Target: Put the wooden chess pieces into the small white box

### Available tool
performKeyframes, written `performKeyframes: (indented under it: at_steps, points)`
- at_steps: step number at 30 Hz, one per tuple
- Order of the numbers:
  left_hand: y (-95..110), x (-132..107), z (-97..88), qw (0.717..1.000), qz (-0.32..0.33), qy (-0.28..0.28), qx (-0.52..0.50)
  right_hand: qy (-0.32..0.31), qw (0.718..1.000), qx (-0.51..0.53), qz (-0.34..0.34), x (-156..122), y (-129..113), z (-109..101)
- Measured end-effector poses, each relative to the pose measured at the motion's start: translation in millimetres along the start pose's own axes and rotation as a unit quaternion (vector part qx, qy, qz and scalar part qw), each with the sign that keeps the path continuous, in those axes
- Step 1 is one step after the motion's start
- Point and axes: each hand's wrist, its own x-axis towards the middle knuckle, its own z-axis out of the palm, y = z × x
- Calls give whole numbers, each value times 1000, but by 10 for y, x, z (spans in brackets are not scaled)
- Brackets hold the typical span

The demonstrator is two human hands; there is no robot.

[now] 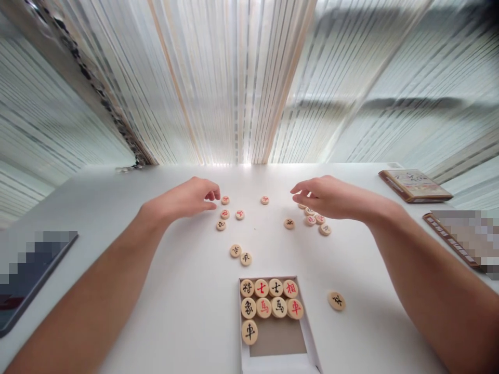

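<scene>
My left hand (187,197) reaches over the white table (117,291), fingers curled toward a small group of round wooden chess pieces (225,213) with red and black characters. Its thumb and fingers are close together; nothing shows between them. My right hand (323,197) hovers palm down with fingers stretched out over another cluster of pieces (315,220), holding nothing. Near the front edge an open white box (312,337) holds several pieces (272,301) laid in rows. Loose pieces lie between the hands and the box, one piece (336,300) to the box's right.
A dark tablet-like object (31,275) lies at the table's left edge. A flat printed box (415,185) sits at the far right, and another flat lid (460,236) lies nearer. Striped curtains (241,78) hang behind the table.
</scene>
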Motion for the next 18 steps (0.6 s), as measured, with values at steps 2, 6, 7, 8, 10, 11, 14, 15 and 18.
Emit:
performKeyframes:
  at_steps: [2,6,7,8,10,11,14,15,18]
  points:
    - [49,3,15,999,8,-20,-27,-8,1000,5,5,-15,-24,-2]
    - [147,29,100,998,38,-35,-43,-9,1000,-1,1,-35,-53,-14]
    - [164,37,121,998,44,-38,-39,-10,1000,-4,1,-40,-58,-18]
    - [178,43,137,997,48,-42,-36,-12,1000,-7,2,-45,-64,-23]
    - [202,51,157,997,56,-52,-29,-14,1000,-10,1,-55,-74,-32]
    - [214,52,161,996,58,-55,-25,-14,1000,-11,-2,-59,-77,-37]
    - [247,52,158,997,53,-55,-9,-11,1000,-15,-16,-71,-86,-49]
    - [255,52,153,997,48,-56,-7,-9,1000,-15,-21,-75,-91,-53]
    - [271,61,137,998,39,-38,-23,15,999,-7,-43,-87,-130,-59]
